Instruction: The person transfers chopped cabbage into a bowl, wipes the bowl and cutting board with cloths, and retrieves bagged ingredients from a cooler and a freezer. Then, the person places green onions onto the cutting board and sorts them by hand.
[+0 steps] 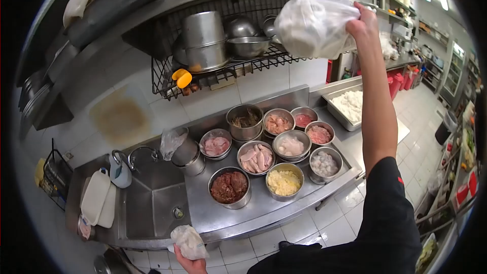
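Note:
High on the right, my right hand (363,23) grips the gathered neck of a bulging white plastic bag (314,26), level with the wire rack. What fills this bag is hidden. Low down by the sink's front edge, my left hand (190,263) has its fingers closed round a smaller whitish plastic bag (188,241), contents unclear. Between the hands, steel bowls stand on the counter: dark red meat (229,187), a yellow shredded food (284,182), pale chicken-like pieces (256,158) and shrimp-like pieces (325,164).
A steel sink (152,208) with a faucet lies left, beside white plastic containers (96,193). Steel pots (204,35) and bowls sit on the wire rack (170,78). A tray of white rice-like food (349,105) stands right. Tiled floor (324,218) runs along the counter's front.

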`<state>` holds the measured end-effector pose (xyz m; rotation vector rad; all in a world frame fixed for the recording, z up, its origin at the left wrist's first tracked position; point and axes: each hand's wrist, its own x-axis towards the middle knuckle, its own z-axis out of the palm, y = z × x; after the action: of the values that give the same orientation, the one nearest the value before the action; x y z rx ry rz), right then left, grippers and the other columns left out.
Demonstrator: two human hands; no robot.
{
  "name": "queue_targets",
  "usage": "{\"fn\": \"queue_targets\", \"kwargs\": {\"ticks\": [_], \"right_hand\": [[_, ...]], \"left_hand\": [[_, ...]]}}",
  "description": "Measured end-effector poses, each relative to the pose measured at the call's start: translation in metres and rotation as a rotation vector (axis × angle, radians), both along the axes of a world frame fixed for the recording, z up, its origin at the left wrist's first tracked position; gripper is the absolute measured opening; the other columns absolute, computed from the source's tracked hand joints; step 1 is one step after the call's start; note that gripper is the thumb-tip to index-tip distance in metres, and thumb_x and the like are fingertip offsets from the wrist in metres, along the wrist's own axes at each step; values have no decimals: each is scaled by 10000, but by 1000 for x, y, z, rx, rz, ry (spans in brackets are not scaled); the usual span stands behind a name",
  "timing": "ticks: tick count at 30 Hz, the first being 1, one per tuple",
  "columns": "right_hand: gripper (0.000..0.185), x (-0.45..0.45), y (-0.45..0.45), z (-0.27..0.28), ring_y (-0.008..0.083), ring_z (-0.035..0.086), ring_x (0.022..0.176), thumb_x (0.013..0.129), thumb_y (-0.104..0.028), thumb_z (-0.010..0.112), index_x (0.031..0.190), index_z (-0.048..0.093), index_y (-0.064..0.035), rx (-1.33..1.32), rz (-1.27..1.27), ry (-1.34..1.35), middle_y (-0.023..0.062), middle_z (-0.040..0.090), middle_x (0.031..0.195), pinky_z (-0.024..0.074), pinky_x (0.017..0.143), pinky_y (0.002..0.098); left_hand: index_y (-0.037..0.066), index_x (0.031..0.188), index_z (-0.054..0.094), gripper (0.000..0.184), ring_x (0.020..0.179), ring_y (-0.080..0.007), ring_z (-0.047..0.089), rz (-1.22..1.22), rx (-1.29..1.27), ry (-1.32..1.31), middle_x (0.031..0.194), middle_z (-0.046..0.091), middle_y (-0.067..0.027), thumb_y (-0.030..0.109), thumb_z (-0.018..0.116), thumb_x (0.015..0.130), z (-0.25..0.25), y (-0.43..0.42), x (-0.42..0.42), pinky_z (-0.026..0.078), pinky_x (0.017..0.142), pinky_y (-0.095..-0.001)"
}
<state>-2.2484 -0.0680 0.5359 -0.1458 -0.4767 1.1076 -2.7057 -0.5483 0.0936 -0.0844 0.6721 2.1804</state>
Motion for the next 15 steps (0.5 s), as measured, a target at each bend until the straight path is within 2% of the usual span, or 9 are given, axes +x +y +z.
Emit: {"fn": "queue_targets", "kwargs": {"ticks": [1, 3, 8, 10, 14, 15], "right_hand": [[258, 2, 39, 4, 355, 562, 1135, 944, -45, 448, 1162, 513, 76, 5, 10, 48, 213, 575, 1232, 401, 1046, 573], [260, 8, 106, 19, 355, 566, 1119, 936, -42, 439, 1153, 516, 78, -2, 32, 114, 210, 584, 1193, 405, 1032, 587], [318, -15, 173, 21, 360, 522, 1158, 906, -65, 486, 1196, 486, 66, -31, 90, 161, 220, 526, 1233, 399, 1035, 593], [356, -12, 186, 17, 362, 499, 1181, 894, -77, 511, 1220, 470, 60, -21, 96, 123, 225, 494, 1262, 395, 1039, 593], [443, 12, 210, -12, 368, 453, 1227, 868, -101, 561, 1267, 438, 46, 8, 132, -54, 236, 432, 1321, 387, 1049, 592], [466, 22, 212, -25, 369, 442, 1238, 862, -107, 574, 1279, 430, 43, 11, 147, -115, 239, 416, 1336, 385, 1051, 592]], "left_hand": [[64, 1289, 558, 464, 1161, -304, 590, 26, -2, 9, 1273, 608, -124, 373, 516, 945, -7, 0, 1, 486, 994, -434], [63, 1293, 553, 466, 1163, -303, 588, 79, 7, 23, 1274, 607, -123, 373, 509, 949, -18, 3, 5, 485, 995, -439], [63, 1326, 522, 490, 1189, -296, 571, 172, -71, 25, 1302, 585, -118, 388, 486, 960, -24, 6, 12, 475, 1009, -439], [61, 1345, 505, 497, 1201, -295, 562, 186, -113, -41, 1318, 573, -117, 379, 474, 965, -22, 14, 11, 472, 1015, -437], [63, 1356, 497, 481, 1182, -303, 572, 105, -186, 35, 1328, 566, -133, 359, 470, 977, -33, 23, -10, 489, 989, -456], [58, 1349, 500, 467, 1172, -303, 576, 92, -215, 55, 1321, 569, -138, 343, 489, 978, -51, 21, -28, 495, 978, -462]]}}
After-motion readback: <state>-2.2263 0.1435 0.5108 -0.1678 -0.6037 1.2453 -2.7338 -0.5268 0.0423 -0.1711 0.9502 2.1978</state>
